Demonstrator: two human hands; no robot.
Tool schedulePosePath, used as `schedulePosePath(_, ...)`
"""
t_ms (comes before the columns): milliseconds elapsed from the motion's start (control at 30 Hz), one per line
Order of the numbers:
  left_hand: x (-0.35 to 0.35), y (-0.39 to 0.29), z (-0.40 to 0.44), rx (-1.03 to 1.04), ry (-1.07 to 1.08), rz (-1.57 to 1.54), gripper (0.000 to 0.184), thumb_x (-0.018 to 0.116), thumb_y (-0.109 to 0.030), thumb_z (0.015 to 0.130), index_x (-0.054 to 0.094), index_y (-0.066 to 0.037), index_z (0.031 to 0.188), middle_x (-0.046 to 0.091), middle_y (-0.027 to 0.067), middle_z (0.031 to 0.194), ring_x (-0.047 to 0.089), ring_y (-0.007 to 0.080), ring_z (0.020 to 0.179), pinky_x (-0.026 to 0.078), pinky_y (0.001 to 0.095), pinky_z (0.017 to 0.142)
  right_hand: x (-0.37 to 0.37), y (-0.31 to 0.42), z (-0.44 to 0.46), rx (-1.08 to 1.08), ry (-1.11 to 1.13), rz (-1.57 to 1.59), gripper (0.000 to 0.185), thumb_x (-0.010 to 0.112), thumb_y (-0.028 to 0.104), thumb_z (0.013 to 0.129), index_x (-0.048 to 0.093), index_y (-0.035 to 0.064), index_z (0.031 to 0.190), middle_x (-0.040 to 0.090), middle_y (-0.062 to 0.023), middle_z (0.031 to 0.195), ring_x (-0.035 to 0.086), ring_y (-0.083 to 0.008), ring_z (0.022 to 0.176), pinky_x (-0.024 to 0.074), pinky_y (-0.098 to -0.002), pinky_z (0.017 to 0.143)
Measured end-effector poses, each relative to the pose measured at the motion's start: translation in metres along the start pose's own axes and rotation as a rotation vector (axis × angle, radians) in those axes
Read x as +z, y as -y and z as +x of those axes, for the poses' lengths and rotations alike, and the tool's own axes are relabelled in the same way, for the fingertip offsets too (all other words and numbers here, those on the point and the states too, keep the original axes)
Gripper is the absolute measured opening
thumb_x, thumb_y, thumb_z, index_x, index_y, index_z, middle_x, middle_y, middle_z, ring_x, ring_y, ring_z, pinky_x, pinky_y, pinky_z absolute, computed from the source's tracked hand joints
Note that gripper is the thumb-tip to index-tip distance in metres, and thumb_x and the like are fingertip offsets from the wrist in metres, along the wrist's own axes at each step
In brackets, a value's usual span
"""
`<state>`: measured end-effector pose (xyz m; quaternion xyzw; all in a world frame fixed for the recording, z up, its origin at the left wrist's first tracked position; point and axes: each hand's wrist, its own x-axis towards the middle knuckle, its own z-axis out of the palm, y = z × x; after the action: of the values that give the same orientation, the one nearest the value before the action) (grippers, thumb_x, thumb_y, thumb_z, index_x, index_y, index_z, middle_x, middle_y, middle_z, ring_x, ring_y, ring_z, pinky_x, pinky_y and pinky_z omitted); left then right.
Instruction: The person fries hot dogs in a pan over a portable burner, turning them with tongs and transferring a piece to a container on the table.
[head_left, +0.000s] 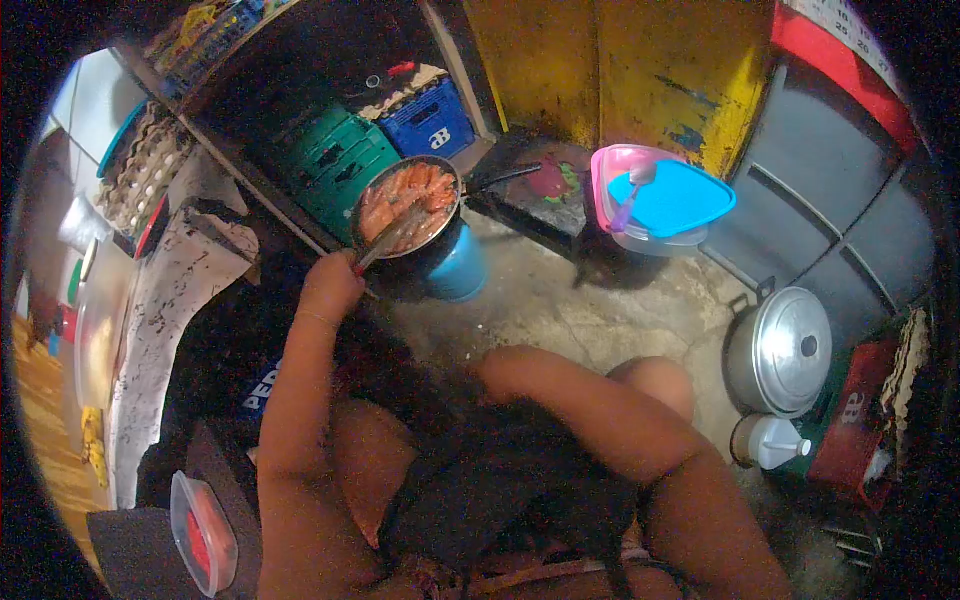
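Fingers (350, 267) of the left hand (334, 287): closed round the near end of one long metal utensil (392, 234), its far end lying among the food in the pan. Fingers of the right hand (494, 374): dark and blurred, held near the bent knee; whether wide, narrow or holding anything, cannot tell.

One round pan (460, 190), just beyond the left hand, dark-sided; its black handle (515, 175) points right. Contents: many orange-pink food pieces (425, 186), spread across the pan. One blue cylindrical object (458, 266), partly hidden, shows below the pan's near right edge.

Far side, behind the pan: one green crate (330, 165) at left; one blue crate (428, 120) beside it, white mark on its front. Farther right, one yellow panel (640, 70).

Right of the pan, one dark block (545, 205); next to it, one pink container (603, 178) and one blue lid (695, 200), with a purple-handled spoon (622, 216) lying over them.

Right side, on the concrete floor (560, 300): one lidded silver pot (785, 350); nearer, one white jug (778, 445); beside that, one red crate (848, 435).

Left side: eggs (150, 180) on a carton tray, far; one clear tub (229, 545), near, red contents.
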<state>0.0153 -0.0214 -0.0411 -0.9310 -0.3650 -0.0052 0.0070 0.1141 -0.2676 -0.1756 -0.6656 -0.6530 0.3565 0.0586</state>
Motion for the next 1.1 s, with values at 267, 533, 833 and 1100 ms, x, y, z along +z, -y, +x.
schedulePosePath(267, 0.025, 0.004, 0.038, 0.000, -0.009, -0.004, 0.030, 0.063, -0.010, 0.083, 0.070, -0.005, 0.111, 0.070, 0.0232, 0.108, 0.066, 0.0414, 0.104, 0.052, 0.0501, 0.091, 0.009, -0.011, 0.009, -0.025, -0.029, -0.016, 0.055, 0.074, 0.036, 0.082, 0.060, 0.0150, 0.131, 0.070, -0.0188, 0.112, 0.066, -0.0407, 0.107, 0.0534, -0.0530, 0.090)
schedulePosePath(533, 0.019, 0.001, 0.029, 0.004, -0.030, -0.031, 0.025, 0.062, -0.013, 0.085, 0.071, -0.005, 0.108, 0.071, 0.0235, 0.105, 0.067, 0.0415, 0.100, 0.053, 0.0507, 0.088, -0.008, 0.007, -0.008, -0.012, -0.018, 0.031, 0.062, 0.073, 0.029, 0.081, 0.056, 0.0237, 0.140, 0.069, -0.0164, 0.121, 0.065, -0.0391, 0.111, 0.0523, -0.0522, 0.094)
schedulePosePath(833, 0.028, -0.002, 0.070, -0.058, 0.047, -0.048, 0.032, 0.063, -0.019, 0.086, 0.070, -0.001, 0.112, 0.071, 0.0247, 0.107, 0.068, 0.0429, 0.101, 0.053, 0.0505, 0.090, 0.002, -0.006, -0.002, -0.121, -0.045, 0.066, 0.059, 0.073, 0.031, 0.083, 0.056, 0.0207, 0.139, 0.069, -0.0162, 0.120, 0.065, -0.0398, 0.111, 0.0520, -0.0530, 0.094)
schedulePosePath(1100, 0.034, -0.031, 0.095, 0.070, 0.026, 0.087, 0.031, 0.059, -0.014, 0.086, 0.073, -0.001, 0.110, 0.070, 0.0259, 0.112, 0.069, 0.0413, 0.103, 0.054, 0.0490, 0.091, 0.005, -0.008, 0.008, -0.057, 0.021, -0.011, 0.057, 0.073, 0.039, 0.083, 0.059, 0.0196, 0.135, 0.070, -0.0162, 0.116, 0.066, -0.0405, 0.107, 0.0530, -0.0534, 0.089)
